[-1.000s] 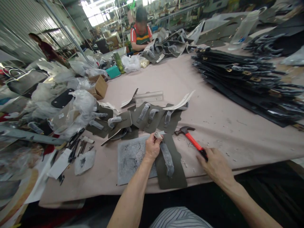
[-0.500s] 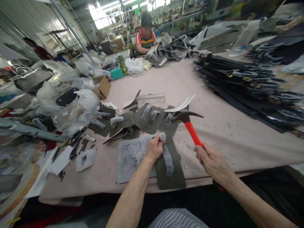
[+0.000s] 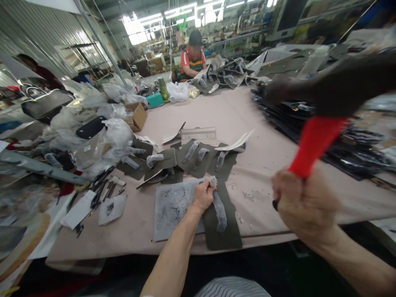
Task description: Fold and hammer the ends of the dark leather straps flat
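The left hand (image 3: 202, 197) sits just below the centre of the frame, its fingers curled tight around a small round-topped metal punch (image 3: 213, 181), which stands nearly upright, cap toward the upper part of the frame and working end hidden under the hand. It is set at the upper end of a dark olive leather panel (image 3: 227, 231), which lies flat on the pinkish worktable (image 3: 278, 156) with its long axis running from the punch down toward the table's near edge. A strap wrapped in clear film (image 3: 219, 211) lies along that same axis on top of the panel, just below the hand. To the left of the panel, touching it, lies a scarred grey cutting mat (image 3: 173, 206).

The right hand (image 3: 305, 206) is at the right of the frame, lifted well off the table and close to the camera, fist closed around the red handle of a hammer (image 3: 314, 142). The dark hammer head, blurred, spans the upper right of the frame. The punch cap therefore lies down and to the left of the hammer head, well apart from it, with the handle slanting up to the right.

Above the punch, more olive pieces (image 3: 198, 159) with wrapped straps fan across the table. Black panels (image 3: 355, 144) are stacked at the right, and another person (image 3: 194, 57) sits at the far end.
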The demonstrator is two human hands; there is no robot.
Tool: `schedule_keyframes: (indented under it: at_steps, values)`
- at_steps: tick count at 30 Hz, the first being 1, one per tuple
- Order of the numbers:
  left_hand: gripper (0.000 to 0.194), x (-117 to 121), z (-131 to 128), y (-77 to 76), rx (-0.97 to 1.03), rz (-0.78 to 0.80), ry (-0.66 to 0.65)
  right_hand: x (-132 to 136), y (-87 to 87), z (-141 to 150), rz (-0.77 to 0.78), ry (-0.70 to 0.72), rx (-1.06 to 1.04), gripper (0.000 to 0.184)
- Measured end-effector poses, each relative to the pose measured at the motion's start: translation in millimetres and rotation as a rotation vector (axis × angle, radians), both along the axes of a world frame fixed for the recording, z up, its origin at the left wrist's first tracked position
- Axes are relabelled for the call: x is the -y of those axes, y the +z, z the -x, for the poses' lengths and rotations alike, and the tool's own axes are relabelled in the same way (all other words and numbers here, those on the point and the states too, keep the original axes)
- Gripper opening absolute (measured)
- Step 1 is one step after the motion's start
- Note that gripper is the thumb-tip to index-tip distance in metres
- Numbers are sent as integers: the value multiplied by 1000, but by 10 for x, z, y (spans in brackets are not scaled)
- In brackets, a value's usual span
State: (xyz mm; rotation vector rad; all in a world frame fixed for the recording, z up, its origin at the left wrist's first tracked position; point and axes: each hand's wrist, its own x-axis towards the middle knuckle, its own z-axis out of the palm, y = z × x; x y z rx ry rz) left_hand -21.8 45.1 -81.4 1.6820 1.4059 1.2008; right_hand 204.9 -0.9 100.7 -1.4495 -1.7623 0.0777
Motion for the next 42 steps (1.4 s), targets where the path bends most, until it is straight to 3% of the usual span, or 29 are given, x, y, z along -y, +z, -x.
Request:
schedule_keyframes:
  at_steps: [3, 6, 10, 14, 16, 18, 21, 23, 25, 28, 30, 31, 35, 37, 39, 42]
  values:
    - [17, -2, 2, -23, -11, 16, -2, 59, -461, -19, 347, 215, 292, 36]
    - [18, 1, 2, -25, -8, 6, 0, 38, -726, -146, 660, 229, 453, 30]
    - [18, 12, -5, -2, 15, 0, 4, -36, -939, -381, 790, 218, 369, 34]
    - [17, 20, -8, 18, 27, 18, 1, -56, -1306, -525, 907, 121, 445, 34]
    - [19, 18, 7, 44, 51, 31, -20, -42, -1417, -478, 819, 65, 543, 31]
    - [32, 11, 37, 89, 95, 53, -61, -23, -1410, -323, 573, 113, 581, 36]
    - [46, -10, 84, 164, 107, 75, -133, -15, -1253, 49, 258, 455, 567, 56]
    - [35, -32, 83, 173, 68, 78, -148, -11, -1167, 316, 224, 718, 600, 50]
    - [20, -70, 38, 135, 94, 96, -89, 16, -1155, 552, 270, 829, 662, 30]
    - [13, -169, -66, 81, 372, 142, 240, 106, -1205, 813, 310, 731, 719, 18]
    - [23, -238, -86, 148, 562, 130, 443, 167, -1181, 916, 303, 624, 742, 19]
    - [26, -258, -66, 227, 617, 103, 479, 186, -1135, 944, 307, 567, 751, 19]
    - [26, -190, 172, 697, 615, -91, 393, 172, -826, 915, 430, 331, 704, 15]
    - [24, -89, 283, 850, 563, -152, 390, 148, -737, 859, 519, 269, 626, 18]
    - [24, 8, 324, 847, 517, -130, 377, 148, -760, 822, 593, 254, 530, 26]
    - [23, 92, 268, 602, 507, -10, 315, 193, -940, 832, 671, 226, 448, 50]
